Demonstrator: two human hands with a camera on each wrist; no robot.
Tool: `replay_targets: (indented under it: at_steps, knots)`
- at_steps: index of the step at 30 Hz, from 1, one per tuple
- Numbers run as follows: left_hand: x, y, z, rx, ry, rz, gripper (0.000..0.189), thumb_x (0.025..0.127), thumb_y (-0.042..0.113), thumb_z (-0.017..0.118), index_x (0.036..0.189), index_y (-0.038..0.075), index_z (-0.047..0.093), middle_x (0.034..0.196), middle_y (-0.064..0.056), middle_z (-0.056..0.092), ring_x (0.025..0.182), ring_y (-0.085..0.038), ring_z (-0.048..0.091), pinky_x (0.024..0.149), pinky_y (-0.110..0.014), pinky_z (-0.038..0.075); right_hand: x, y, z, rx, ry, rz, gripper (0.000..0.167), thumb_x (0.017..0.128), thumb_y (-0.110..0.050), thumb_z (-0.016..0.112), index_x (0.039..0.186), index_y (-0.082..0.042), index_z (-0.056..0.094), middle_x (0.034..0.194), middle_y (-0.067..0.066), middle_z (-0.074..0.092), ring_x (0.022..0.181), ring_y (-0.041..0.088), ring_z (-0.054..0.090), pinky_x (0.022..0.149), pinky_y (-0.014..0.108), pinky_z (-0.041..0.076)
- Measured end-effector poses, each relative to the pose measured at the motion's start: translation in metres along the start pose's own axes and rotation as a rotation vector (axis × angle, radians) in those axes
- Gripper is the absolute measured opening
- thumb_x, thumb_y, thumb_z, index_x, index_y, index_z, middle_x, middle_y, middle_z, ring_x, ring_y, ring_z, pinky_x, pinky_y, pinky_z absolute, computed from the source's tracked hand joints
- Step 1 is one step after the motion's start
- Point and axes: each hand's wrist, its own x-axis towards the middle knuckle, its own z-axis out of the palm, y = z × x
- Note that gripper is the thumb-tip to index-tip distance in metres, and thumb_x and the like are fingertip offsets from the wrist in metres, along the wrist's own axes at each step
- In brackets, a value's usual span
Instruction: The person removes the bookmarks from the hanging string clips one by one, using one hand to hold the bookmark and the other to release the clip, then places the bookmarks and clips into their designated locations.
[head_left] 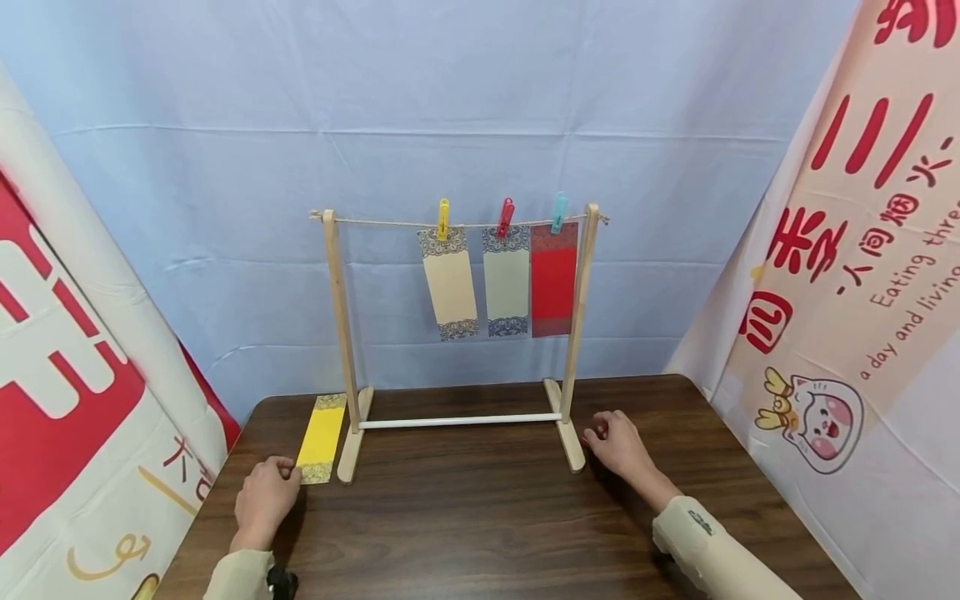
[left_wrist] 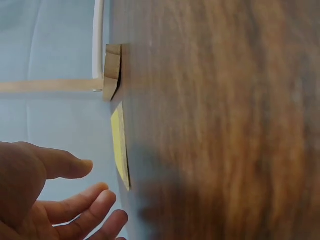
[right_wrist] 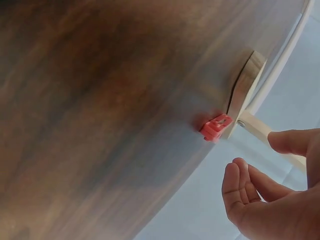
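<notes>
A yellow card point(head_left: 322, 433) with patterned ends lies on the table left of the wooden rack point(head_left: 343, 333). Beside its near end is my left hand point(head_left: 266, 500); in the left wrist view the thumb and fingers stand apart with nothing between them. My right hand point(head_left: 618, 443) hovers by the rack's right foot. Just past its parted thumb and fingertips, a red clothespin point(right_wrist: 216, 127) rests on the table against that foot. From the rack's string hang a cream card point(head_left: 452, 287), a grey-green card point(head_left: 507, 283) and a red card point(head_left: 553, 279), each under a clothespin.
The clothespins on the string are yellow point(head_left: 443, 218), red point(head_left: 506, 218) and light blue point(head_left: 559, 212). A white rod point(head_left: 459, 421) joins the rack's feet low over the brown table point(head_left: 465, 517). Pale cloth point(head_left: 450, 83) hangs behind, with printed banners point(head_left: 847, 275) at the sides.
</notes>
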Motion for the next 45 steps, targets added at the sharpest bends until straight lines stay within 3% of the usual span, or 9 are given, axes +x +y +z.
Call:
replay_targets:
  at_steps: [4, 18, 29, 45]
  knots:
    - [-0.003, 0.002, -0.001, -0.03, -0.006, 0.016, 0.037, 0.103, 0.021, 0.063, 0.124, -0.009, 0.067, 0.108, -0.024, 0.073, 0.09, -0.039, 0.07, 0.077, -0.06, 0.056, 0.001, -0.003, -0.001, 0.002, 0.022, -0.012, 0.039, 0.099, -0.01, 0.075, 0.128, 0.014, 0.067, 0.098, 0.017, 0.062, 0.087, 0.029, 0.061, 0.079, 0.044, 0.052]
    - [-0.007, 0.016, -0.003, -0.084, -0.029, 0.05, 0.045, 0.106, 0.022, 0.061, 0.136, -0.011, 0.06, 0.127, -0.034, 0.063, 0.116, -0.05, 0.063, 0.095, -0.067, 0.051, 0.004, -0.016, -0.006, 0.025, 0.054, -0.065, 0.037, 0.098, -0.008, 0.075, 0.129, 0.012, 0.068, 0.105, 0.018, 0.067, 0.096, 0.033, 0.068, 0.086, 0.049, 0.057]
    - [-0.008, 0.026, -0.002, -0.128, -0.034, 0.079, 0.047, 0.107, 0.02, 0.061, 0.141, -0.012, 0.056, 0.134, -0.036, 0.058, 0.12, -0.05, 0.059, 0.101, -0.067, 0.05, 0.007, -0.03, -0.01, 0.04, 0.056, -0.084, 0.037, 0.1, -0.008, 0.073, 0.13, 0.012, 0.067, 0.111, 0.022, 0.067, 0.1, 0.037, 0.069, 0.09, 0.052, 0.059]
    - [-0.009, 0.041, -0.007, -0.218, -0.03, 0.147, 0.044, 0.108, 0.017, 0.062, 0.143, -0.01, 0.056, 0.139, -0.034, 0.058, 0.131, -0.051, 0.056, 0.106, -0.066, 0.048, 0.015, -0.048, -0.016, 0.045, 0.121, -0.197, 0.035, 0.095, -0.006, 0.078, 0.124, 0.011, 0.071, 0.102, 0.019, 0.069, 0.093, 0.034, 0.069, 0.085, 0.051, 0.059]
